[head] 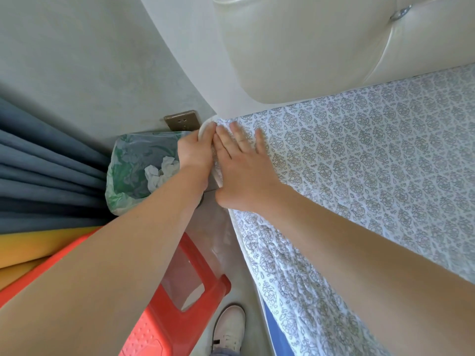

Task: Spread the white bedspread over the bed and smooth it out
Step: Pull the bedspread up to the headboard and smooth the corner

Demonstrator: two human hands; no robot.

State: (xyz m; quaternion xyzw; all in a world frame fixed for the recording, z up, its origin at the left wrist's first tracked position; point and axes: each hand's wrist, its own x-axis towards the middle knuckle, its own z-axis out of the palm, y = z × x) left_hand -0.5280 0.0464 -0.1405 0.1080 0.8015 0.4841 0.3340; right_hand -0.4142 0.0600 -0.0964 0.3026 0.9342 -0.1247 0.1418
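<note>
The white bedspread [359,160] with a grey leaf pattern lies flat over the bed and hangs down its left side. Both hands meet at the bed's top left corner, beside the cream padded headboard [295,52]. My right hand [244,168] lies flat on the bedspread with straight, spread fingers, pressing the corner. My left hand [196,150] is at the mattress edge, its fingers curled round the corner of the bedspread, with the fingertips partly hidden.
A bin with a green plastic liner [128,170] and crumpled tissues stands in the narrow gap left of the bed. A red plastic stool [177,304] is below it. Blue and yellow curtains [46,176] hang at the left. A wall socket [182,120] sits above the bin.
</note>
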